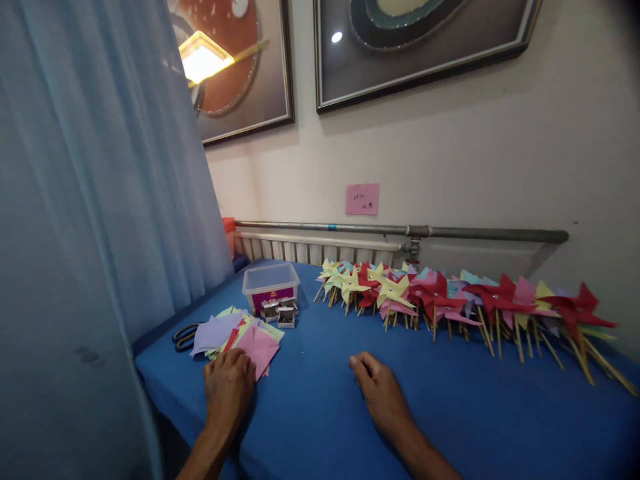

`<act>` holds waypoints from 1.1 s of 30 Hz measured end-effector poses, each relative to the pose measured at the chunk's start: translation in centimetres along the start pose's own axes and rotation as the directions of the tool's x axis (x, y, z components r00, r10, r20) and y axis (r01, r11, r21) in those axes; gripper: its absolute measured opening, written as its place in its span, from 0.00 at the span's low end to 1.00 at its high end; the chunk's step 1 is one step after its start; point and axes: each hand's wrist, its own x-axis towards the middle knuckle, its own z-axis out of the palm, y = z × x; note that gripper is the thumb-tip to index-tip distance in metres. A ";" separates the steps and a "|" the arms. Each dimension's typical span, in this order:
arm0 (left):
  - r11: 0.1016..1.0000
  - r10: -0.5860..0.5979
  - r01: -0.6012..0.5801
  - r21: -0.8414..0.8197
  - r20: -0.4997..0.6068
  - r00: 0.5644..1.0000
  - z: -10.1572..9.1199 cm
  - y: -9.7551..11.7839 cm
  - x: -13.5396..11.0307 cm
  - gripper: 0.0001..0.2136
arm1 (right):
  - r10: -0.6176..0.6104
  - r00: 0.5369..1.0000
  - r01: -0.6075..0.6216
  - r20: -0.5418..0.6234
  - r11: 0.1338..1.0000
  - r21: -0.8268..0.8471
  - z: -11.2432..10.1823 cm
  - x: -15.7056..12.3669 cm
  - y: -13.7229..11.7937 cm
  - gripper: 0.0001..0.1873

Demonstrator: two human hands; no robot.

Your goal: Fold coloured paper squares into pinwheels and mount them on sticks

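Observation:
My left hand rests on the blue-covered table with its fingers curled, at the near edge of a pile of coloured paper pieces. No paper shows between its fingers, though the fingertips are tucked out of sight. My right hand lies loosely closed on the cloth, thumb against the curled fingers, with nothing visible in it. Black-handled scissors lie partly under the paper at the left. Behind the pile, small open boxes of tiny pieces stand against a clear plastic tub with a purple label.
Many paper pinwheels on sticks lie in a long row along the back and right of the blue table. A metal pipe and a radiator run along the wall. A blue curtain hangs at the left.

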 end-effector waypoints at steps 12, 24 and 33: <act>0.986 0.030 -0.022 -0.166 0.046 0.999 1.0 -0.6 0.0 0.13 | -0.002 1.000 0.002 -0.010 1.000 0.010 -0.1 0.0 0.1 0.22; 0.959 -0.006 -0.032 -0.282 -0.132 0.991 1.8 -1.5 -0.4 0.14 | 0.009 1.000 -0.009 0.005 1.000 -0.005 -0.1 0.0 -0.1 0.21; 0.957 -0.066 -0.075 -0.279 -0.465 0.883 -1.2 -1.3 1.9 0.11 | 0.000 1.000 0.000 0.000 1.000 0.000 -0.1 -0.1 0.0 0.22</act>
